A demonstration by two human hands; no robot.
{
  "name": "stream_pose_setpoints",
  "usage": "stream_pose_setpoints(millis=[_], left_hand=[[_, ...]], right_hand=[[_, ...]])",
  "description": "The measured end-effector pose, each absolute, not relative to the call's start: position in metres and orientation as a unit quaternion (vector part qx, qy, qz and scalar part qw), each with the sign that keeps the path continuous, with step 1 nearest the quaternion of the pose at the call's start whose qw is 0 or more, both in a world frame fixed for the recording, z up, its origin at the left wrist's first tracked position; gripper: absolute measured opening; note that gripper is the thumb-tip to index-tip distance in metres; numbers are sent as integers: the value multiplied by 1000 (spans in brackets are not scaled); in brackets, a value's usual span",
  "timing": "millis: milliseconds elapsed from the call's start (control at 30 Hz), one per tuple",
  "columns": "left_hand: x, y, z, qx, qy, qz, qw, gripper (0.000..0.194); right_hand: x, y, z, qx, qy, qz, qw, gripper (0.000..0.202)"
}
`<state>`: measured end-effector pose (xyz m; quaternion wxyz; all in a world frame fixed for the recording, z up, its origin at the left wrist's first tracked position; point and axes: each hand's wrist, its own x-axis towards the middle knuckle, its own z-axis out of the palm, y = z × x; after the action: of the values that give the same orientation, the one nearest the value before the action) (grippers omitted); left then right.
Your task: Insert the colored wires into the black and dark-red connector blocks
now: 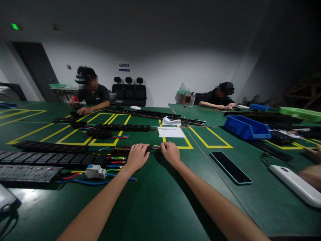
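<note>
Green matting, smooth and slightly glossy, covered the worktable, marked out with straight strips of yellow tape. On it, in front of the person, lay the slim, dark socket strip, its colored wire bundle coming out at the right end. The left hand was curled over that end, fingers mostly closed; its knuckles hid whether it gripped strip or wires. The right hand was nearly closed, its fingertips pinching the bundle just beyond.

Judging by how things lay, the work was partway: the wires were already out of the strip, but the bundle was not yet joined to anything visible. Nearby, ribbed gray-black outlet bars lay in parallel, their flexible, plastic-sheathed leads ending in shiny metal ring lugs and left loose. A boxy white circuit breaker sat among the nearest wires. Beyond the hands was a flat, matte paper sheet; to the right, a thin, glassy phone.
</note>
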<state>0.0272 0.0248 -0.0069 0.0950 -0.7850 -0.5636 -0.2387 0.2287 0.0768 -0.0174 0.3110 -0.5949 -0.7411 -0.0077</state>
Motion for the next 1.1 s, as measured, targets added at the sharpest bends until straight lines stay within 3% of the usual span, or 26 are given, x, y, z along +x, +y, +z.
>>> stream_pose_setpoints(millis=[533,700,933,1100], left_hand=[[27,25,-9,-785,-561,-247,88,35],[27,25,-8,-783,-565,-247,84,36],[28,25,-7,-786,-562,-242,87,36],[27,25,-7,-785,-565,-241,86,36]], right_hand=[[228,73,-15,-543,-733,-2,409,28],[228,72,-14,-551,-734,-13,396,27],[227,74,-13,-622,-717,-23,313,34],[227,73,-13,-613,-715,-20,335,30]])
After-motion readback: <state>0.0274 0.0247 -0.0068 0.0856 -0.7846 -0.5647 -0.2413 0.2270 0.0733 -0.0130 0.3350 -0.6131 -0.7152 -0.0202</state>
